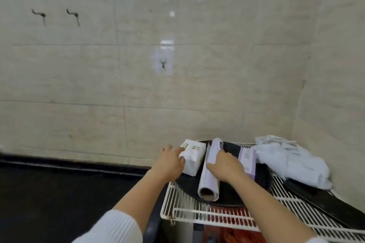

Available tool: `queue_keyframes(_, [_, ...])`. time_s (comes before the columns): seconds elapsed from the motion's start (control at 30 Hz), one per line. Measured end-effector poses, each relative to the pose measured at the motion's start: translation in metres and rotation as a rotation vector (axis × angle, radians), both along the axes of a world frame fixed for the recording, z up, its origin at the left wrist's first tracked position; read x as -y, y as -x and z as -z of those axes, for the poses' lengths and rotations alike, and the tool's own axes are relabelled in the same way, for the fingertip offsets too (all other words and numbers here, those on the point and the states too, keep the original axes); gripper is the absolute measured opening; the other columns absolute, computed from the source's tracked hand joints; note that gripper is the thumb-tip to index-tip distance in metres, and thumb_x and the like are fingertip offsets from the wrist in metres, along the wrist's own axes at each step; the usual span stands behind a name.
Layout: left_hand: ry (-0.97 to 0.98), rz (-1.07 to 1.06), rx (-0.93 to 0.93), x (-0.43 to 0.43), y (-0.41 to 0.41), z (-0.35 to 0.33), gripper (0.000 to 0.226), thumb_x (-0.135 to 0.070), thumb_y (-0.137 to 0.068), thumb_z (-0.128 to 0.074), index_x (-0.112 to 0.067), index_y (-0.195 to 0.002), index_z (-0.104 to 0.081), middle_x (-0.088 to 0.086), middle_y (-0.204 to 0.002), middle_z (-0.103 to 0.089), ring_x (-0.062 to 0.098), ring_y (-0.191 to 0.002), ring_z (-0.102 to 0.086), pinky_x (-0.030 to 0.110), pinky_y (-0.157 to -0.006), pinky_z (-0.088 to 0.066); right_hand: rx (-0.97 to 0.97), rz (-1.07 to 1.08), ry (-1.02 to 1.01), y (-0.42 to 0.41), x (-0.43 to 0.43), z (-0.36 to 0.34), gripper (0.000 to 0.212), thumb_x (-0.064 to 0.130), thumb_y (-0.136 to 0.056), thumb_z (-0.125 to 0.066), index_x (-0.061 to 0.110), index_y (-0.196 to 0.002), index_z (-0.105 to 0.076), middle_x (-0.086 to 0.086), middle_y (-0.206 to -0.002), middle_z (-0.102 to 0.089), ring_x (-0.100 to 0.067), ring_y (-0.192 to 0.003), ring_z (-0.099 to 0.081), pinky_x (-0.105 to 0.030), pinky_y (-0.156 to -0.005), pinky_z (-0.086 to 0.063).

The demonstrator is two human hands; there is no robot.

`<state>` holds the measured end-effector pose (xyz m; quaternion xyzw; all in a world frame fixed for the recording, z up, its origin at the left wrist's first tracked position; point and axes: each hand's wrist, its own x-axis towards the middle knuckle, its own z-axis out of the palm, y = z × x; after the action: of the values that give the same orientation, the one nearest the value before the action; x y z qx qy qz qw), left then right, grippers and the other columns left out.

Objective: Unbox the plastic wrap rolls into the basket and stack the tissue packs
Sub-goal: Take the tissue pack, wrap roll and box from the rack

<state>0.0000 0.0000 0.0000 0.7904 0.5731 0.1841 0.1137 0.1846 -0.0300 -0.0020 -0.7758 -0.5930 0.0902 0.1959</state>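
A white tissue pack stands on the left edge of a round black basket that rests on a white wire rack. My left hand grips the pack's left side. A plastic wrap roll lies lengthwise across the basket, its open end facing me. My right hand lies over the roll's middle, fingers curled on it. To the right of that hand a purple and white box lies partly hidden.
A crumpled white plastic bag sits at the rack's far right, against the tiled wall corner. A long black flat object lies beside it. A dark countertop spreads to the left. Wall hooks hang above.
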Motion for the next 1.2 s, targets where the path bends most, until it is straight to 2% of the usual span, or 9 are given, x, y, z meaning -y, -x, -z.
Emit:
queue_keyframes(0.17, [0.091, -0.001, -0.021, -0.036, -0.027, 0.012, 0.049, -0.042, -0.098, -0.031, -0.023, -0.143, -0.039, 0.02, -0.14, -0.041, 0.04, -0.126, -0.038, 0.043, -0.105, -0.031, 0.026, 0.045, 0.116, 0.007, -0.019, 0.016, 0.054, 0.06, -0.076, -0.061, 0.013, -0.104, -0.062, -0.007, -0.106, -0.067, -0.028, -0.096, -0.063, -0.031, -0.067, -0.043])
queue_keyframes(0.33, [0.207, 0.015, 0.069, -0.062, -0.04, 0.026, 0.066, -0.053, -0.085, -0.053, -0.033, -0.145, -0.034, 0.017, -0.144, -0.042, 0.034, -0.132, -0.038, 0.041, -0.108, -0.035, 0.095, 0.049, 0.179, 0.014, -0.03, 0.03, 0.052, 0.057, -0.07, -0.064, 0.014, -0.1, -0.059, -0.005, -0.089, -0.053, -0.025, -0.08, -0.052, -0.03, -0.059, -0.039])
queue_keyframes(0.47, [0.199, -0.007, 0.075, -0.074, -0.043, 0.031, 0.073, -0.057, -0.075, -0.06, -0.036, -0.142, -0.036, 0.017, -0.134, -0.052, 0.033, -0.122, -0.047, 0.039, -0.1, -0.043, -0.106, 0.08, 0.207, 0.005, -0.03, 0.03, 0.045, 0.049, -0.07, -0.068, 0.015, -0.092, -0.048, -0.002, -0.079, -0.053, -0.022, -0.071, -0.058, -0.03, -0.052, -0.048])
queue_keyframes(0.53, [0.22, -0.021, 0.219, -0.077, -0.039, 0.029, 0.068, -0.052, -0.075, -0.062, -0.034, -0.138, -0.043, 0.014, -0.13, -0.056, 0.033, -0.117, -0.051, 0.041, -0.095, -0.048, -0.272, 0.133, 0.183, 0.0, -0.026, 0.023, 0.047, 0.047, -0.071, -0.068, 0.014, -0.097, -0.046, -0.002, -0.078, -0.054, -0.02, -0.069, -0.059, -0.027, -0.046, -0.048])
queue_keyframes(0.7, [0.395, -0.097, 0.847, -0.079, 0.004, 0.007, 0.048, -0.041, -0.073, -0.064, -0.04, -0.12, -0.056, 0.003, -0.117, -0.055, 0.027, -0.098, -0.056, 0.038, -0.068, -0.06, -0.662, 0.156, 0.005, 0.016, -0.027, -0.017, 0.049, 0.039, -0.069, -0.071, 0.006, -0.103, -0.056, -0.008, -0.075, -0.068, -0.018, -0.058, -0.068, -0.019, -0.034, -0.043])
queue_keyframes(0.83, [0.26, -0.142, 1.022, -0.079, 0.078, -0.005, 0.051, -0.042, -0.066, -0.065, -0.042, -0.117, -0.059, 0.0, -0.116, -0.06, 0.02, -0.098, -0.061, 0.04, -0.07, -0.061, -0.723, 0.011, -0.048, 0.079, -0.047, -0.041, 0.047, 0.038, -0.069, -0.072, 0.004, -0.102, -0.063, -0.007, -0.073, -0.07, -0.007, -0.04, -0.063, -0.016, -0.033, -0.04])
queue_keyframes(1.03, [0.095, -0.378, 0.879, -0.086, 0.229, 0.044, 0.06, -0.05, -0.071, -0.058, -0.046, -0.13, -0.047, 0.0, -0.125, -0.056, 0.023, -0.104, -0.057, 0.045, -0.088, -0.055, -0.663, -0.193, 0.084, 0.225, -0.09, -0.005, 0.043, 0.039, -0.065, -0.07, 0.01, -0.096, -0.066, -0.003, -0.072, -0.069, -0.012, -0.053, -0.065, -0.015, -0.034, -0.038])
queue_keyframes(1.13, [0.141, -0.519, 0.734, -0.074, 0.3, 0.105, 0.063, -0.051, -0.077, -0.054, -0.046, -0.138, -0.038, 0.006, -0.134, -0.049, 0.018, -0.095, -0.049, 0.031, -0.083, -0.044, -0.622, -0.209, 0.218, 0.303, -0.098, 0.051, 0.053, 0.045, -0.062, -0.069, 0.013, -0.103, -0.063, -0.002, -0.081, -0.07, -0.01, -0.058, -0.067, -0.018, -0.038, -0.041])
queue_keyframes(1.2, [0.204, -0.606, 0.635, -0.058, 0.34, 0.146, 0.062, -0.05, -0.082, -0.052, -0.047, -0.14, -0.033, 0.011, -0.134, -0.045, 0.018, -0.088, -0.044, 0.03, -0.079, -0.038, -0.585, -0.18, 0.276, 0.349, -0.093, 0.097, 0.062, 0.048, -0.062, -0.069, 0.011, -0.111, -0.06, -0.003, -0.093, -0.069, -0.014, -0.069, -0.066, -0.022, -0.045, -0.043])
